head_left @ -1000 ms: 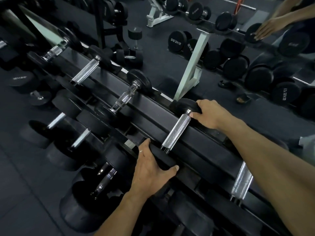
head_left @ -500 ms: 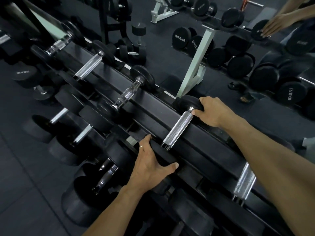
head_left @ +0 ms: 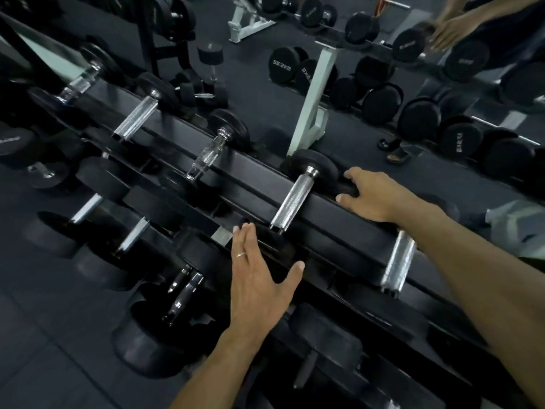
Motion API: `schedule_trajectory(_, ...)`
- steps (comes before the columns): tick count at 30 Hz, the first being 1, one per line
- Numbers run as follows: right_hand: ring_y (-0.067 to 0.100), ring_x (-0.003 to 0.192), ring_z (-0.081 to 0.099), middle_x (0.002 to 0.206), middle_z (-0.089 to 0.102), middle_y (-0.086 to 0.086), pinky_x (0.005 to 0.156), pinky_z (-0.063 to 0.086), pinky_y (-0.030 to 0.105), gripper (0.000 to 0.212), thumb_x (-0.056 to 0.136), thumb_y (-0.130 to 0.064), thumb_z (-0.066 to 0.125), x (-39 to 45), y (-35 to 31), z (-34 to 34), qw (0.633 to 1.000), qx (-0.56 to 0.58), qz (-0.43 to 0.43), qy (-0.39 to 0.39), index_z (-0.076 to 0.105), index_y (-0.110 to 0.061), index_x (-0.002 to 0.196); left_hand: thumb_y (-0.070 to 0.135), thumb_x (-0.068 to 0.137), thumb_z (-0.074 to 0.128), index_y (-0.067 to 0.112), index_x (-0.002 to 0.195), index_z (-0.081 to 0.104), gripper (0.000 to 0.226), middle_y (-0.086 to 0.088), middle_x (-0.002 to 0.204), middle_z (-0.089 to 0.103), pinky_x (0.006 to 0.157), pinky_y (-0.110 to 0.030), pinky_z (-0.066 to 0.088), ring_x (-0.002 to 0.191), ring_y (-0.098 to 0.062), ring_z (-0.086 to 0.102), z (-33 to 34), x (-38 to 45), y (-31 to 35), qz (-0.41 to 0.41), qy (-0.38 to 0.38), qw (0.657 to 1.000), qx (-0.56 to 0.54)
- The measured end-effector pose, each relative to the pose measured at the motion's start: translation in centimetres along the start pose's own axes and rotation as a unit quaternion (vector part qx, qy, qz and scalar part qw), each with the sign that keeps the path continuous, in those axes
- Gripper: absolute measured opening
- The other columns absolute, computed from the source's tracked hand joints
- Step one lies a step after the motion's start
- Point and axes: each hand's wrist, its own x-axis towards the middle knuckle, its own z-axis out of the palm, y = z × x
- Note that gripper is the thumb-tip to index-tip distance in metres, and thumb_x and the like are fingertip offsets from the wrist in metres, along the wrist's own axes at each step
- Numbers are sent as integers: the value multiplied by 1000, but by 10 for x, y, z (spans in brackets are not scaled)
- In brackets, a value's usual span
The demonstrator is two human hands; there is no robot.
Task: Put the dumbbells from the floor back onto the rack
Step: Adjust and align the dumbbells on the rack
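From the head camera, a dumbbell (head_left: 298, 196) lies across the top tier of the black rack (head_left: 253, 184), its knurled chrome handle running from a far black head beside the mirror down to a near black head at the rack's front edge. The left hand (head_left: 259, 278) is spread flat with its fingers (head_left: 246, 240) released, straight and together, resting on or just above the near head, the thumb splayed out to the right; a thin ring shows on one finger. The right hand (head_left: 371, 196) sits just right of the far head, its fingers curled loosely over a dark rounded edge there, apparently the top rail; it is not closed around the handle, and whether it touches the head I cannot tell. Other dumbbells (head_left: 206, 154) sit in a row along the same tier to the left, and another handle (head_left: 398, 261) lies to the right under the right forearm. Lower tiers carry heavier dumbbells (head_left: 153, 343). The mirror (head_left: 413, 93) behind reflects more weights and a white frame leg (head_left: 315, 104).
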Motion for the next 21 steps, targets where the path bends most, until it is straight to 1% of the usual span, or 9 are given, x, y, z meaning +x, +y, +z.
schedule_trajectory(2,33,125,51,138,54,15,98,43,38,61,98,-37,57,-15,11,-5,1000,-23,1,-5,36,-10,148,58,82,62,19,153,3,100,16,158,-6,119,-44,22,144,-1,-17,7,-11,11,29,-1,1000,9)
schedule_trajectory(4,33,127,49,141,50,15,101,41,40,61,98,-37,57,-28,24,-7,999,-41,-7,8,36,-10,149,60,82,59,17,153,8,98,20,156,-4,118,-43,24,146,-3,-14,17,-23,25,59,-5,998,2)
schedule_trajectory(6,33,128,49,143,48,15,106,37,41,60,97,-35,57,-37,39,-8,997,-59,-20,35,37,-11,148,65,81,53,14,152,12,96,13,158,-1,117,-43,27,147,-5,-11,29,-35,36,87,-13,996,-1)
schedule_trajectory(8,36,129,47,143,47,16,107,37,41,62,96,-35,59,-42,58,-11,996,-59,-26,59,37,-11,148,71,81,48,16,153,11,99,7,160,-1,117,-41,26,146,-3,-12,45,-48,45,98,-33,995,-5)
schedule_trajectory(11,36,132,44,145,44,17,109,37,43,70,92,-37,63,-45,88,-16,997,-30,-12,73,33,-10,150,78,74,46,23,153,-2,108,19,155,-11,119,-37,20,144,0,-16,70,-71,58,70,-73,995,-16)
schedule_trajectory(14,35,136,41,149,41,17,110,37,42,79,89,-39,67,-48,109,-21,998,-2,1,64,29,-8,151,76,66,59,28,151,-14,122,16,157,-15,119,-36,19,146,-5,-11,98,-90,71,-5,-98,995,-25)
schedule_trajectory(16,34,130,47,143,47,16,105,41,40,79,87,-38,70,-48,121,-20,999,7,-2,43,32,-9,149,74,60,68,32,148,-19,130,18,156,-17,119,-37,22,147,-9,-5,114,-97,80,-53,-98,993,-37)
schedule_trajectory(19,32,108,59,121,61,14,91,49,41,58,85,-34,72,-43,134,-15,1000,11,-11,23,45,-16,133,69,55,76,35,147,-16,134,21,154,-18,115,-38,29,147,-13,11,131,-100,89,-84,-70,992,-59)
schedule_trajectory(21,33,100,60,112,63,14,85,50,41,42,86,-32,71,-41,139,-13,999,4,-25,26,51,-16,119,64,55,79,34,147,-9,131,20,154,-11,112,-34,33,144,-14,20,137,-99,90,-82,-44,994,-62)
